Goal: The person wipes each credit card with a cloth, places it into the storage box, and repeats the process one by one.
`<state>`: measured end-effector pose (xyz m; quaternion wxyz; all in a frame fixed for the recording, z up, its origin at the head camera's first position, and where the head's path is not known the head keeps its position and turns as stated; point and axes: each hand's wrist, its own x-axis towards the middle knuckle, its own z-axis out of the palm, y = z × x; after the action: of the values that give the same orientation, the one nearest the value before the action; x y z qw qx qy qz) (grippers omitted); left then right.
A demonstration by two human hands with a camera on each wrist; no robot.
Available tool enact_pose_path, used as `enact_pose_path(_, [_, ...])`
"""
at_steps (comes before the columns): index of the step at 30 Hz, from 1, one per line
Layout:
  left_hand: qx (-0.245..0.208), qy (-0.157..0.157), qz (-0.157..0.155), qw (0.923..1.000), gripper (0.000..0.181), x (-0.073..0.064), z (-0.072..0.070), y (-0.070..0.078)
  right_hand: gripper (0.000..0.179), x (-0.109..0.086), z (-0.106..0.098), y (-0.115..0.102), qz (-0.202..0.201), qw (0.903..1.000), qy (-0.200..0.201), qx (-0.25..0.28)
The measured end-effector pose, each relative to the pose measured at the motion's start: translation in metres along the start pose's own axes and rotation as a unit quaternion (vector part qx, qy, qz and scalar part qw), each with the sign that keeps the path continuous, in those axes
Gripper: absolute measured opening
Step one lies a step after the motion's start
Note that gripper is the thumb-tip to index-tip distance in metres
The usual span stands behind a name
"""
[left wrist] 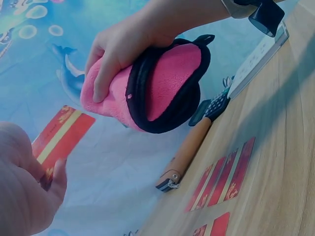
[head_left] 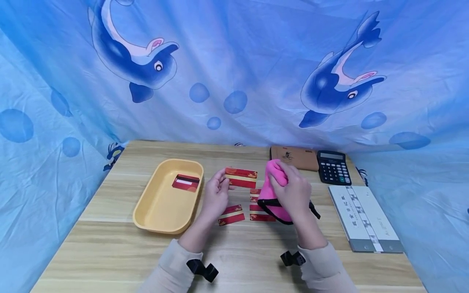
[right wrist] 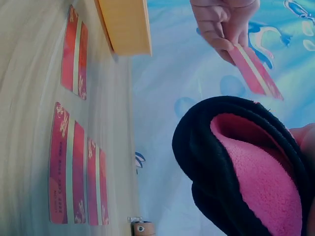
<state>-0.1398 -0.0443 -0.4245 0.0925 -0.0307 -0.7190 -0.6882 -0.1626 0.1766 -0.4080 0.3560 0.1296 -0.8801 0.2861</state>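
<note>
My left hand (head_left: 216, 197) pinches a red bank card (head_left: 241, 182) with a gold band by its left end, raised above the table. In my right hand (head_left: 294, 191) is a pink cleaning cloth (head_left: 270, 189) with black edging, gripped in a bunch just right of that card. The left wrist view shows the cloth (left wrist: 172, 73) folded over, its black-edged opening spread, and the held card (left wrist: 66, 135) apart from it. Several similar red cards lie on the table below the hands; the right wrist view shows one card (right wrist: 75, 54) lying apart from two side by side.
Left of my hands stands a yellow tray (head_left: 157, 203) with a red card (head_left: 185, 183) in it. At the back right are a brown wallet (head_left: 300, 158) and a black calculator (head_left: 334, 167). A white-and-grey notebook (head_left: 366, 219) lies at the right edge.
</note>
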Motion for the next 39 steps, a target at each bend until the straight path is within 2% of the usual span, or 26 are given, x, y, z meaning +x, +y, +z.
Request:
enact_pose_path(3, [0.001, 0.0, -0.013, 0.9999, 0.047, 0.0, 0.0, 0.0, 0.044, -0.001, 0.001, 0.001, -0.005, 1.0, 0.002, 0.008])
enact_pose_path(7, [-0.031, -0.025, -0.035, 0.9986, 0.06, -0.001, 0.0, -0.002, 0.045, -0.004, 0.004, 0.002, -0.008, 0.9998, 0.002, 0.017])
enact_pose_path(12, [-0.04, -0.056, -0.062, 0.9957, 0.108, -0.003, -0.001, -0.003, 0.045, -0.005, 0.005, 0.003, -0.003, 0.9998, 0.0, 0.021])
enact_pose_path(14, [-0.034, -0.062, -0.067, 0.9952, 0.116, -0.003, -0.002, -0.004, 0.044, -0.004, 0.005, 0.003, 0.0, 0.9997, -0.001, 0.023])
enact_pose_path(17, [-0.056, -0.082, -0.056, 0.9935, 0.107, -0.003, -0.003, -0.004, 0.043, -0.005, 0.005, 0.004, 0.002, 0.9996, -0.002, 0.027])
enact_pose_path(19, [-0.074, -0.103, -0.041, 0.9911, 0.093, -0.002, -0.003, -0.005, 0.043, -0.005, 0.005, 0.004, 0.002, 0.9995, 0.0, 0.031])
enact_pose_path(21, [-0.109, -0.128, -0.034, 0.9851, 0.076, -0.001, -0.002, -0.005, 0.043, -0.005, 0.005, 0.005, 0.002, 0.9994, 0.003, 0.034])
enact_pose_path(23, [-0.135, -0.141, -0.043, 0.9797, 0.062, -0.001, -0.002, -0.006, 0.043, -0.005, 0.006, 0.006, 0.002, 0.9993, 0.005, 0.038])
enact_pose_path(26, [-0.17, -0.149, -0.053, 0.9727, 0.052, 0.0, -0.001, -0.007, 0.043, -0.005, 0.006, 0.007, 0.005, 0.9991, 0.005, 0.043])
enact_pose_path(28, [-0.167, -0.145, -0.054, 0.9737, 0.049, -0.001, -0.001, -0.009, 0.044, -0.005, 0.006, 0.007, 0.008, 0.9989, 0.005, 0.046])
enact_pose_path(30, [-0.151, -0.144, -0.043, 0.977, 0.046, 0.0, -0.001, -0.011, 0.045, -0.005, 0.005, 0.007, 0.014, 0.9986, 0.006, 0.05])
enact_pose_path(33, [-0.124, -0.119, -0.044, 0.9841, 0.04, 0.002, -0.002, -0.012, 0.045, -0.005, 0.004, 0.007, 0.018, 0.9983, 0.012, 0.054])
enact_pose_path(36, [-0.121, -0.071, -0.061, 0.9883, 0.036, 0.005, -0.002, -0.012, 0.045, -0.005, 0.003, 0.007, 0.018, 0.9981, 0.015, 0.057])
enact_pose_path(39, [-0.146, -0.007, -0.092, 0.9849, 0.038, 0.009, 0.0, -0.011, 0.044, -0.004, 0.002, 0.007, 0.013, 0.9977, 0.023, 0.062])
